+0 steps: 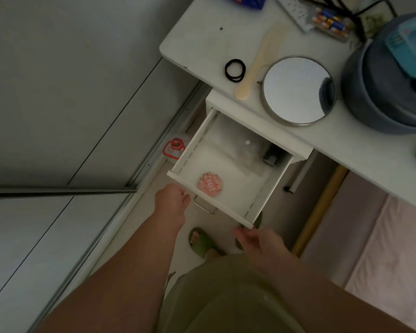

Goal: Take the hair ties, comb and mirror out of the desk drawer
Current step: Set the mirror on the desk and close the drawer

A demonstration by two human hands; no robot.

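Black hair ties, a cream comb and a round metal-rimmed mirror lie side by side on the white desk top. Below them the white drawer stands pulled out. Inside it I see a small round pink item, a clear plastic bag and a dark small object at the back right. My left hand rests at the drawer front beside the metal handle, fingers loosely apart, holding nothing. My right hand hovers just below the drawer's front right corner, blurred, fingers apart and empty.
A grey round pot with a teal box in it stands at the desk's right. Batteries and a power strip lie at the back. On the floor are my green slippers, a red-lidded jar and a wooden pole.
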